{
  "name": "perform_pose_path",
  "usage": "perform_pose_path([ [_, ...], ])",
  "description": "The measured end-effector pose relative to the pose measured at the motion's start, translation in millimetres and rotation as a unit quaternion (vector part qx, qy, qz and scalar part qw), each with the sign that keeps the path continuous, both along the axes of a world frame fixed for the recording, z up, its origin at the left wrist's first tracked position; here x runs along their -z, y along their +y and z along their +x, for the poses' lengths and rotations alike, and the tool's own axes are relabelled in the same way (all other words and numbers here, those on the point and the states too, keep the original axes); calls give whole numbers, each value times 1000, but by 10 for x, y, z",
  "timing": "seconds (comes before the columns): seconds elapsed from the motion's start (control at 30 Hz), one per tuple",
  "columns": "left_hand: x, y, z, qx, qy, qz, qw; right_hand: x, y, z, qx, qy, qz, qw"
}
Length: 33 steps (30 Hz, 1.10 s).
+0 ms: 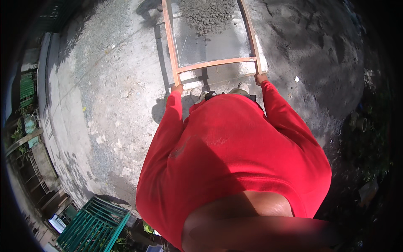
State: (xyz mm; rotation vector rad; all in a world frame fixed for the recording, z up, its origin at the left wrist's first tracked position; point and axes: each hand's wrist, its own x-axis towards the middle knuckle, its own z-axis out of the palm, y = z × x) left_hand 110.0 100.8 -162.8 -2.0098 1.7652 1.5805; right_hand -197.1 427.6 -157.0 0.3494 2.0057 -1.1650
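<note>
A wooden-framed sieve with fine dark mesh stretches away from me at the top of the head view. Grey gravel and lumps lie on the far part of its mesh, while the near part is mostly bare. My left hand is closed around the end of the left wooden rail. At the end of the right rail, my right hand is wrapped round the wood. Both arms, in red sleeves, reach forward. The sieve's far end lies outside the view.
My shoes stand just behind the sieve's near crossbar. Dark sand spreads over the ground on the right. Pale, rough concrete with small debris lies on the left. A green slatted metal structure is at the lower left.
</note>
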Motion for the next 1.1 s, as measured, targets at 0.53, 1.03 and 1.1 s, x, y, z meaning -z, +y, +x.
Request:
perform_pose_path([
  [0.53, -162, -284, -135, 10, 26, -50, 998, -94, -297, -85, -12, 23, -35, 999],
  [1.03, -481, -788, -762, 52, 13, -24, 998, -335, -670, -799, 37, -10, -129, 991],
  [1.1, -794, -1161, -1079, 13, 48, 11, 999, -754, -999, -1131, 19, 18, -112, 993],
])
